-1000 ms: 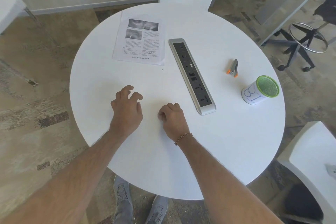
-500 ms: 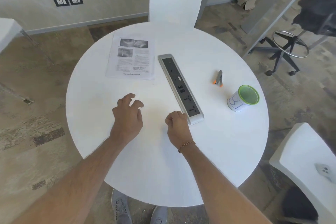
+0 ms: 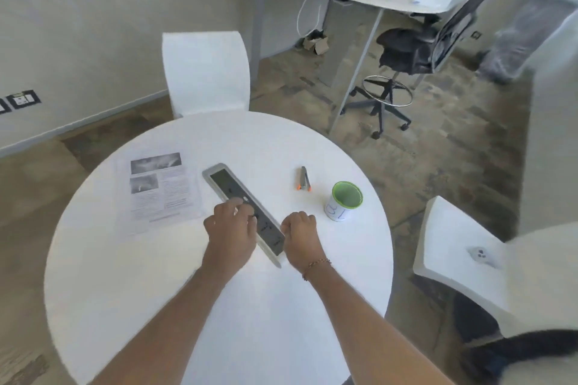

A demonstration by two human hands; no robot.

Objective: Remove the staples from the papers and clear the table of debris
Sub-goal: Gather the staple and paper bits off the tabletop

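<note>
Frame blurred; left hand [image 3: 230, 228] covers power strip [image 3: 244, 208] middle.

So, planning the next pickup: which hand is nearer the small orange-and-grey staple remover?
Right. The right hand lies just below the staple remover; the left hand is farther, across the power strip.

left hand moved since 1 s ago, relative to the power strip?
Yes. The left hand has shifted right toward the built-in power strip: it was on bare table left of it, and its fingers now overlap the strip's middle.
</note>
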